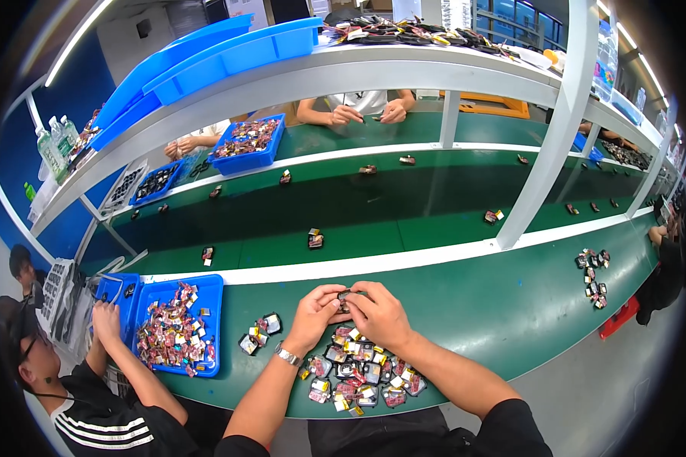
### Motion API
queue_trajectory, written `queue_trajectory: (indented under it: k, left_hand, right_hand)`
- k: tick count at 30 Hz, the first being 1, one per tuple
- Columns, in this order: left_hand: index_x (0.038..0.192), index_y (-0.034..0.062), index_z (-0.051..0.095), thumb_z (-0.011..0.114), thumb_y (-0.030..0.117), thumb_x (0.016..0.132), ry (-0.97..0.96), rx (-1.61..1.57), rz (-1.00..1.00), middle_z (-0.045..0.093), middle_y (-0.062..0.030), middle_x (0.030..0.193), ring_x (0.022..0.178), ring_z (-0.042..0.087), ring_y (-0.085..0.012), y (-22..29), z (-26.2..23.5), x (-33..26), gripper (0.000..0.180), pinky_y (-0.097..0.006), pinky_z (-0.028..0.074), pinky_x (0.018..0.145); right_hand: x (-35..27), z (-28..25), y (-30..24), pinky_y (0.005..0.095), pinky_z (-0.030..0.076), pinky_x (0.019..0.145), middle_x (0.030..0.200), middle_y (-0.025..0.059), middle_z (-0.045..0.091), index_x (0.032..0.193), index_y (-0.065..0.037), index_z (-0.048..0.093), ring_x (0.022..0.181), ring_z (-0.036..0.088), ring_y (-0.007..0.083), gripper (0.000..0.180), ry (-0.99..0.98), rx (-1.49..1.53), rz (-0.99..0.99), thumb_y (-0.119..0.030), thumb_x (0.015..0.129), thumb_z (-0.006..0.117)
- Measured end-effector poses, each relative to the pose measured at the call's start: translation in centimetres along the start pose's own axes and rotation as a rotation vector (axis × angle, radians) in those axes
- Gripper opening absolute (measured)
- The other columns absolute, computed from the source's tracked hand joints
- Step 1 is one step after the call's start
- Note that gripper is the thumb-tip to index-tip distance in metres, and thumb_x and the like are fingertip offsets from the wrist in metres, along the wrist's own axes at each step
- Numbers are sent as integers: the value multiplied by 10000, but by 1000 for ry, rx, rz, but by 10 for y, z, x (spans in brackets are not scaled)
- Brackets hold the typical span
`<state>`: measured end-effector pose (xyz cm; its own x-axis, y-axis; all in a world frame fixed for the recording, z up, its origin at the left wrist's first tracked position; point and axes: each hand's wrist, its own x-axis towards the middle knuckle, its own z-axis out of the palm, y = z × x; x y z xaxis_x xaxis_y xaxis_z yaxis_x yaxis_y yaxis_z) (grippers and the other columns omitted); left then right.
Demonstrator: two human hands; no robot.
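My left hand and my right hand meet over the green bench, both pinching one small dark electronic part between the fingertips. A silver watch sits on my left wrist. Right below my hands lies a pile of several small parts with red, yellow and silver wrapping. A smaller group of the same parts lies to the left of my left forearm.
A blue tray full of parts stands at the left, with a neighbouring person's hand beside it. Single parts ride the green conveyor belt behind. Another cluster lies at the right. People sit opposite; blue bins rest on the shelf above.
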<state>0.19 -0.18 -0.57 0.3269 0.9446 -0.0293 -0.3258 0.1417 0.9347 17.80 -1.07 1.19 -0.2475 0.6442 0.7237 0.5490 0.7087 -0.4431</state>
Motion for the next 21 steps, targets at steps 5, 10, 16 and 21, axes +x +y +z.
queue_trajectory:
  k: [5, 10, 16, 21]
  left_hand:
    - [1237, -32, 487, 465, 5, 975, 15, 9, -12, 614, -128, 1158, 1034, 632, -184, 0, -1, 0, 265, -335, 572, 884]
    - [1233, -39, 491, 449, 2, 980, -2, 21, -8, 611, -122, 1153, 1030, 631, -179, -1, -3, 0, 260, -322, 572, 885]
    - [1212, -33, 500, 482, 8, 967, -15, 9, -24, 620, -124, 1132, 1017, 637, -187, -2, 1, 0, 248, -349, 582, 860]
    - [1167, -37, 528, 522, 22, 957, 55, 79, 20, 628, -115, 1094, 964, 643, -170, -3, 4, -1, 218, -305, 597, 798]
  right_hand:
    - [0, 4, -3, 337, 545, 698, 966, 82, 617, 916, -32, 660, 843, 635, 254, 182, 25, -14, 44, -33, 746, 725]
    - [1, 6, -3, 341, 543, 708, 951, 77, 616, 916, -31, 660, 849, 633, 247, 190, 25, -9, 61, -35, 741, 733]
    - [-2, 4, -2, 339, 542, 702, 939, 72, 615, 911, -36, 660, 848, 631, 244, 185, 31, -16, 56, -37, 741, 734]
    - [-1, 5, -4, 334, 541, 702, 932, 78, 611, 908, -36, 659, 859, 628, 249, 166, 33, -14, 43, -37, 755, 723]
